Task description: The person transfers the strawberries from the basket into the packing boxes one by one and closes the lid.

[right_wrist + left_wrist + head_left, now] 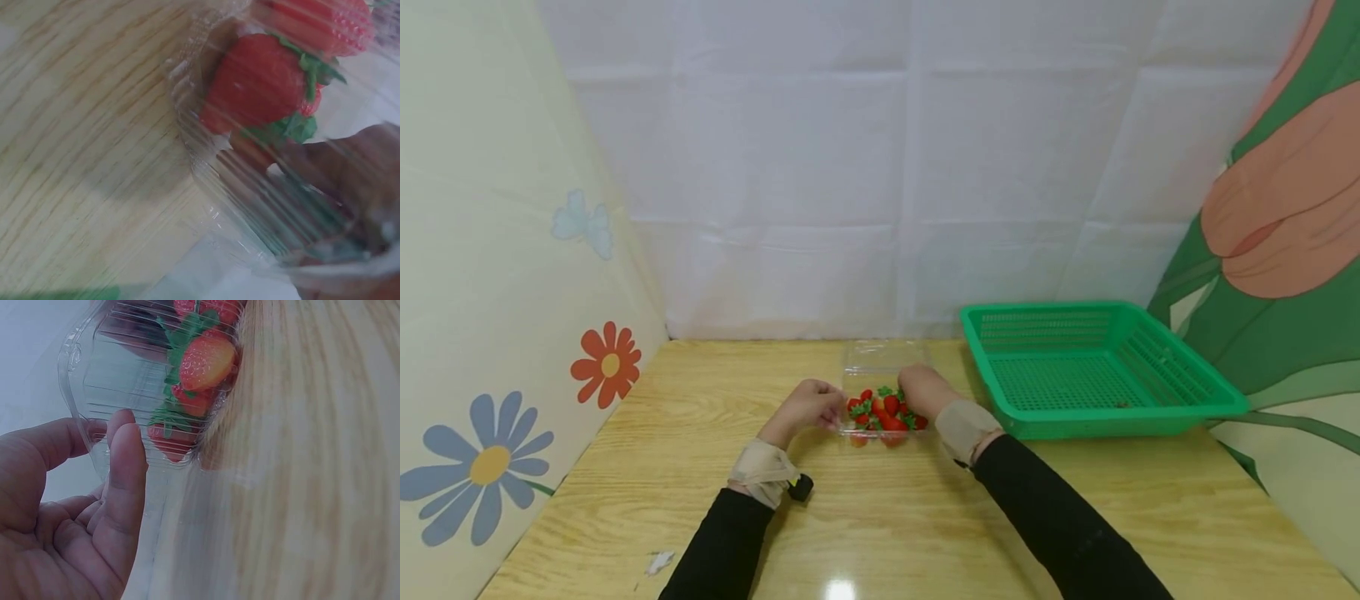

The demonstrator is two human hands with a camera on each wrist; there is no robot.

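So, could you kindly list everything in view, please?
Table: one, light wood-coloured, foreground
Plastic box: one, clear, on the table
Strawberries: several, red and green, in the box
Basket: one, green, right of the box
Patch or scrap: one, white, table's near left
Sheet: one, white, behind the table
Patterned panels: two, multicoloured, left and right
Wrist wraps: two, beige, one each side
Small device: one, black, beside the left wrap
Sleeves: two, black, near edge
Left hand: one, bare, pinching box's left edge
Right hand: one, bare, reaching into the box
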